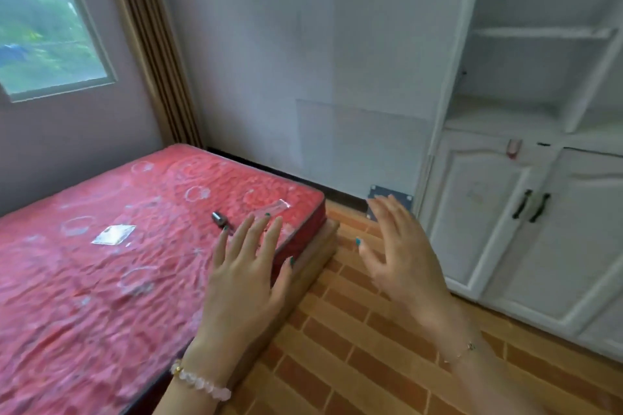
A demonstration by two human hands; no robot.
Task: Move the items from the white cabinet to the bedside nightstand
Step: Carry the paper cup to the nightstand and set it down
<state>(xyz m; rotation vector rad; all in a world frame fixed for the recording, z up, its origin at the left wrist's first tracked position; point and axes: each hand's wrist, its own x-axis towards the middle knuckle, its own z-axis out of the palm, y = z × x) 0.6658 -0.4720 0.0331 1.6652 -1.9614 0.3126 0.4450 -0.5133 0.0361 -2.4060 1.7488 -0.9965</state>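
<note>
Left hand (246,276): raised over the near corner of the mattress, palm down, fingers spread and straight, holding nothing. Green nail polish; pale bead bracelet (199,381) at the wrist.

Right hand (401,263): raised over the floor between bed and cabinet, fingers spread and slightly curled, holding nothing; blurred. Thin chain bracelet (463,350) at the wrist.

Red mattress (84,280): patterned cover under clear plastic, on a wooden bed base (313,259) whose edge shows along the right side.

Small metal cylinder (219,218): dark grey, lying on the mattress just beyond the left hand's fingertips.

Clear plastic packet (274,209): long and narrow, lying on the mattress near its far right corner, partly behind the left fingers.

Flat silvery packet (113,234): lying on the mattress, well left of the cylinder.

White cabinet (526,212): at right against the wall; open shelves above, two closed doors with dark handles (531,207) below.

Small pinkish item (514,147): on the cabinet's ledge above the doors; too blurred to identify.

Grey wall plate (387,195): low on the wall, partly behind the right fingers.

Window (43,20) and brown curtain (151,44): upper left.

Floor (354,347): orange brick pattern.

Nightstand: not in view.
</note>
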